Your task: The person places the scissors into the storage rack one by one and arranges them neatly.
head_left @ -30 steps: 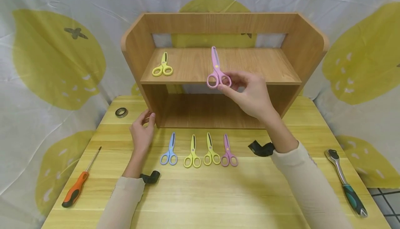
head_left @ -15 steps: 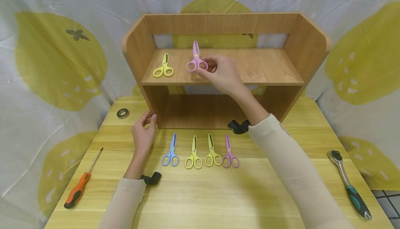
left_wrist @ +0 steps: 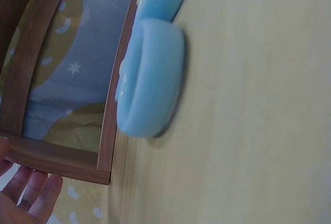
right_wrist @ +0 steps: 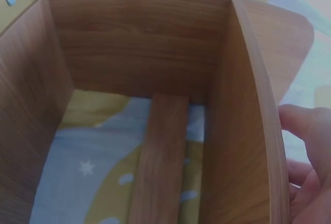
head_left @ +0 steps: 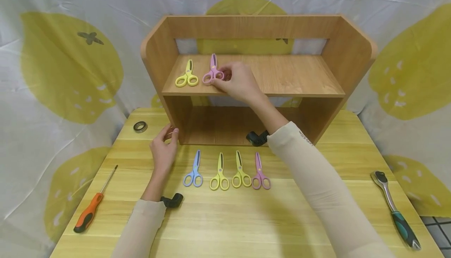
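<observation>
My right hand pinches a pair of pink scissors by a handle loop, over the upper board of a wooden shelf. Yellow scissors lie just left of them on that board, blades pointing back. Low at the shelf's left side, my left hand rests its fingertips against the panel, fingers loosely bent; the left wrist view shows these fingers beside the panel edge. In the right wrist view, the right hand is at the upper board's front edge, and the scissors are hidden.
In front of the shelf lie blue scissors, two yellow pairs, one of them the left yellow scissors, and purple scissors. A tape roll and an orange screwdriver lie left, a ratchet wrench right.
The right hand has carried the pink scissors leftward and down, from in front of the shelf's middle to beside the yellow pair on the upper board. The left hand has stayed put.
</observation>
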A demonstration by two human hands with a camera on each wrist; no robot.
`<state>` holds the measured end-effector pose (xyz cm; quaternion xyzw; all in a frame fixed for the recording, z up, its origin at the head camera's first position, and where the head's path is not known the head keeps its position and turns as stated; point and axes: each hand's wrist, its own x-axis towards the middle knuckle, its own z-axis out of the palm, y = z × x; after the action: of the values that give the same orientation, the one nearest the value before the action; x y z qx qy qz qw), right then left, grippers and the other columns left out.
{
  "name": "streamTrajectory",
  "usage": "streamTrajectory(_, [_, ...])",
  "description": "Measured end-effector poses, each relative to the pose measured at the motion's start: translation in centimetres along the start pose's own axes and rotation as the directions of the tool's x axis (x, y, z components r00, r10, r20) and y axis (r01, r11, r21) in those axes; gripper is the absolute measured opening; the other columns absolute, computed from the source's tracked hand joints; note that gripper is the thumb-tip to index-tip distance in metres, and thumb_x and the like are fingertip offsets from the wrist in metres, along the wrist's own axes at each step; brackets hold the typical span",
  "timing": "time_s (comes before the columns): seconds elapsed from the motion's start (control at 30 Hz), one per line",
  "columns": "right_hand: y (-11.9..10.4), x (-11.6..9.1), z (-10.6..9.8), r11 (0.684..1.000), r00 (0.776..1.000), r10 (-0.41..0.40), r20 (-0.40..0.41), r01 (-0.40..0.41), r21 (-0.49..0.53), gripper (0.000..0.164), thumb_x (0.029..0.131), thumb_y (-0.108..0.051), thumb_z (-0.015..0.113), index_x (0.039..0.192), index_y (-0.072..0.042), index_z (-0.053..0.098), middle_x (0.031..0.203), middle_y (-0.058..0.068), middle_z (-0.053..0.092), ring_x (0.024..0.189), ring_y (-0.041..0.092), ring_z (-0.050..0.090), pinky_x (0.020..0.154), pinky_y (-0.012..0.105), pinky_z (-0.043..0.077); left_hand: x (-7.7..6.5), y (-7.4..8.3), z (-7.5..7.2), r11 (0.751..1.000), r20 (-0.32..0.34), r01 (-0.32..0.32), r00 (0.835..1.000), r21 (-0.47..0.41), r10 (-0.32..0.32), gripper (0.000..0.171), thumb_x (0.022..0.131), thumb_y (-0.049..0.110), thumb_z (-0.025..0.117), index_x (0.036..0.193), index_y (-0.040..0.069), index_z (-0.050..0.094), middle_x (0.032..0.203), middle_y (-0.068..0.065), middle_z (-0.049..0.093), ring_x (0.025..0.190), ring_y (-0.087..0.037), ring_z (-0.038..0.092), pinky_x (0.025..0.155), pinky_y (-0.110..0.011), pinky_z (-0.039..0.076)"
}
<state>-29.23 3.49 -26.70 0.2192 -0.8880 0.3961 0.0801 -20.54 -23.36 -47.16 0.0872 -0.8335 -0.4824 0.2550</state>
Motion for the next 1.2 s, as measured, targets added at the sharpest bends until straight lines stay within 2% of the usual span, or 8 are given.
streamTrajectory(0.27, [0.0, -0.1, -0.2, 0.997, 1.0, 0.013, 0.022, -0.011, -0.072, 0.039, 0.093, -0.038, 0.076, 0.117, -0.008, 0.076, 0.102, 0.002, 0.074, 0.092, 0.014, 0.063, 0.075, 0.027, 0.051, -0.1, 0.3, 0.2, 1.0, 0.0, -0.013, 1.0, -0.003, 0.013, 0.036, 0.101, 0.028, 0.067, 0.135, 0.016, 0.069, 0.119, -0.004, 0.077, 0.104, -0.02, 0.075, 0.08, -0.022, 0.056])
streamTrajectory(0.5, [0.2, -0.1, -0.4, 0.998, 0.998, 0.013, 0.057, -0.009, -0.068, 0.04, 0.093, -0.037, 0.076, 0.119, -0.007, 0.075, 0.106, 0.004, 0.074, 0.095, 0.016, 0.063, 0.079, 0.029, 0.052, -0.2, 0.4, 0.3, 1.0, 0.012, -0.013, 1.0, -0.012, 0.013, 0.038, 0.101, 0.03, 0.067, 0.137, 0.016, 0.068, 0.122, -0.005, 0.076, 0.105, -0.022, 0.074, 0.071, -0.004, 0.048])
streamTrajectory(0.77, [0.3, -0.7, -1.2, 0.999, 0.996, 0.034, 0.08, -0.032, -0.032, 0.051, 0.092, -0.04, 0.076, 0.129, -0.005, 0.069, 0.123, 0.009, 0.07, 0.112, 0.02, 0.062, 0.097, 0.036, 0.054, 0.0, 0.3, 0.5, 1.0, 0.006, -0.025, 1.0, -0.008, 0.026, 0.037, 0.102, 0.027, 0.066, 0.137, 0.015, 0.068, 0.122, -0.005, 0.076, 0.105, -0.023, 0.075, 0.071, -0.004, 0.048])
streamTrajectory(0.8, [0.3, -0.9, -1.3, 0.999, 0.996, 0.03, 0.085, -0.029, -0.016, 0.049, 0.092, -0.039, 0.075, 0.125, -0.004, 0.07, 0.118, 0.012, 0.069, 0.108, 0.022, 0.061, 0.094, 0.036, 0.054, 0.0, 0.3, 0.5, 1.0, 0.008, -0.022, 1.0, -0.008, 0.022, 0.037, 0.101, 0.026, 0.066, 0.137, 0.015, 0.068, 0.122, -0.005, 0.076, 0.105, -0.022, 0.074, 0.071, -0.004, 0.049])
streamTrajectory(1.0, [0.7, -2.7, -2.2, 0.999, 0.998, 0.023, 0.062, -0.026, 0.048, 0.056, 0.093, -0.041, 0.074, 0.135, -0.004, 0.065, 0.127, 0.012, 0.067, 0.113, 0.022, 0.06, 0.1, 0.035, 0.052, 0.1, 0.1, 0.3, 1.0, -0.001, -0.014, 1.0, -0.006, 0.014, 0.037, 0.101, 0.021, 0.067, 0.137, 0.015, 0.068, 0.121, -0.004, 0.076, 0.103, -0.021, 0.075, 0.071, -0.003, 0.05])
streamTrajectory(1.03, [0.8, -3.2, -2.4, 0.998, 0.998, 0.029, 0.052, -0.031, 0.051, 0.061, 0.093, -0.042, 0.074, 0.14, -0.005, 0.062, 0.134, 0.009, 0.065, 0.119, 0.021, 0.06, 0.105, 0.036, 0.051, 0.2, 0.0, 0.3, 1.0, -0.004, -0.019, 1.0, -0.005, 0.019, 0.036, 0.101, 0.021, 0.067, 0.137, 0.015, 0.068, 0.12, -0.004, 0.076, 0.103, -0.021, 0.075, 0.071, -0.002, 0.049])
streamTrajectory(1.2, [1.1, -6.3, -3.7, 0.997, 1.0, 0.023, 0.002, -0.023, 0.077, 0.061, 0.092, -0.043, 0.077, 0.14, -0.009, 0.062, 0.136, 0.006, 0.066, 0.117, 0.021, 0.064, 0.103, 0.037, 0.054, 0.2, -0.3, 0.2, 0.999, -0.006, -0.038, 0.999, -0.02, 0.037, 0.035, 0.1, 0.017, 0.068, 0.135, 0.013, 0.069, 0.119, -0.006, 0.077, 0.102, -0.023, 0.075, 0.069, -0.001, 0.05])
